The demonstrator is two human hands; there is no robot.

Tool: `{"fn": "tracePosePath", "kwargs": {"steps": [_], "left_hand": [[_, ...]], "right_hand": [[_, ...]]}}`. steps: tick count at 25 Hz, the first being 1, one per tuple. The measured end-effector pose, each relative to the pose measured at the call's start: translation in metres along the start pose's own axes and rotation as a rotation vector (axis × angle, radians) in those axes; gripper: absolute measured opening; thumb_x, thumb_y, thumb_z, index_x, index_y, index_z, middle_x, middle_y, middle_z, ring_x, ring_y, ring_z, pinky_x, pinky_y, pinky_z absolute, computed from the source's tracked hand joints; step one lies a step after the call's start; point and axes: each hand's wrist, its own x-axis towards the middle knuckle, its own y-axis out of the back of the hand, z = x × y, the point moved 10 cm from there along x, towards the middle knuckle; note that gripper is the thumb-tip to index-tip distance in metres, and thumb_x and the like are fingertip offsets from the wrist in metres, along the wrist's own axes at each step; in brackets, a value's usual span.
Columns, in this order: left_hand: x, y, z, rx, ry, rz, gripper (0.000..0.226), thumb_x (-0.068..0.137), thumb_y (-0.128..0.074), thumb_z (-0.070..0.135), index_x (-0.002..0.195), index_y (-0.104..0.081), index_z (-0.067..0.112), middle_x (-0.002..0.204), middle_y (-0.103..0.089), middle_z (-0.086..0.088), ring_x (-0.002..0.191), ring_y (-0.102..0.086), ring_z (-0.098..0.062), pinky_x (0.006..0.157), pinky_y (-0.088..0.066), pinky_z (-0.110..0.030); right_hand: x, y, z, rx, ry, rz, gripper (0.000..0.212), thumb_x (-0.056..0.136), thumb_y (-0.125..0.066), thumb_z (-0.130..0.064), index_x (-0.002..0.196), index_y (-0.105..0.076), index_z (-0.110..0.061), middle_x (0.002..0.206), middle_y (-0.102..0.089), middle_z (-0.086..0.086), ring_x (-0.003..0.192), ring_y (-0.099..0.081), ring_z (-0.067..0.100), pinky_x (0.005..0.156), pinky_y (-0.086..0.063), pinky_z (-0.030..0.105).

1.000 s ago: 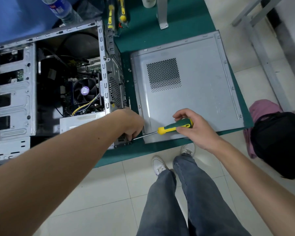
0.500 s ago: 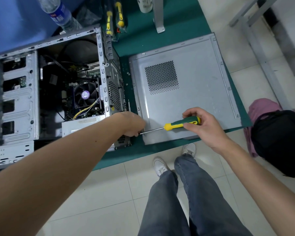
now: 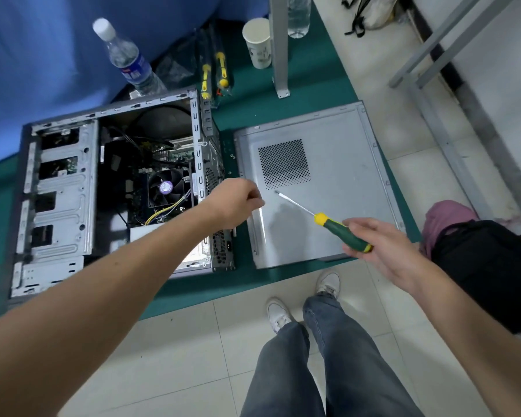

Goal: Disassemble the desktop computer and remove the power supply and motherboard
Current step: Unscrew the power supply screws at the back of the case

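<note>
change: the screwdriver [image 3: 328, 225] is no longer at the rear lower corner of the computer case [image 3: 118, 188]; half a second ago its tip sat under the left hand at the back panel, now it is lifted clear and angled over the side panel [image 3: 337, 188].
left hand [image 3: 238, 203]: raised off the case rear, fingers curled in with the tips together as if pinching something small; whether a screw is in them cannot be told.
right hand [image 3: 382, 251]: wraps the green handle of the screwdriver, shaft pointing up and to the left, tip above the side panel and touching nothing.
meaning: likely one rear screw of the power supply [image 3: 151, 233] is just out; the next move is probably to set it down or go to another screw.
task things: the power supply sits in the near rear corner of the case, partly hidden by the left forearm; the motherboard [image 3: 166, 158] lies on the case floor under the cpu fan [image 3: 164, 188], cables attached. neither is out.
case contents: open-topped, holding fan, board, yellow and black wiring, drive cage on the left.
other containers: a paper cup [image 3: 259, 43] stands on the green mat [image 3: 313, 85], contents not visible; a water bottle [image 3: 130, 61] behind the case, capped.
</note>
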Motion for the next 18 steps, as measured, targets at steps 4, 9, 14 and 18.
{"fn": "tracePosePath", "kwargs": {"steps": [4,9,14,18], "left_hand": [[-0.034,-0.009,-0.011,-0.839,0.182,-0.021,0.020,0.096,-0.061,0.023,0.087,-0.066,0.006,0.075,-0.065,-0.002,0.057,-0.059,-0.005,0.051,-0.045,-0.018],[-0.054,-0.025,-0.012,-1.003,0.197,-0.051,0.021,0.095,-0.063,0.018,0.079,-0.067,0.005,0.072,-0.064,-0.003,0.054,-0.055,-0.008,0.047,-0.041,-0.016],[-0.061,-0.022,-0.021,-1.101,0.216,-0.024,0.020,0.094,-0.064,0.015,0.077,-0.069,0.005,0.071,-0.063,-0.007,0.053,-0.055,-0.010,0.046,-0.041,-0.017],[-0.067,0.001,-0.034,-0.942,0.185,0.209,0.024,0.097,-0.060,0.020,0.082,-0.071,0.006,0.069,-0.067,-0.002,0.049,-0.058,-0.006,0.041,-0.040,-0.017]], "right_hand": [[-0.022,-0.073,0.003,0.068,-0.135,-0.312,0.029,0.086,-0.060,0.007,0.113,-0.062,-0.003,0.083,-0.062,0.012,0.078,-0.064,0.026,0.074,-0.056,0.035],[-0.026,-0.128,-0.039,-0.280,0.262,-0.109,0.009,0.083,-0.073,-0.013,0.090,-0.069,-0.017,0.060,-0.052,-0.002,0.051,-0.048,0.015,0.047,-0.042,0.024],[-0.026,-0.152,-0.050,-0.431,0.416,-0.044,0.007,0.082,-0.076,-0.020,0.085,-0.072,-0.024,0.068,-0.067,-0.014,0.052,-0.055,0.001,0.056,-0.046,0.021],[-0.017,-0.162,-0.052,-0.456,0.461,-0.014,0.002,0.077,-0.069,-0.024,0.077,-0.067,-0.024,0.061,-0.059,-0.013,0.058,-0.053,0.008,0.060,-0.046,0.029]]}}
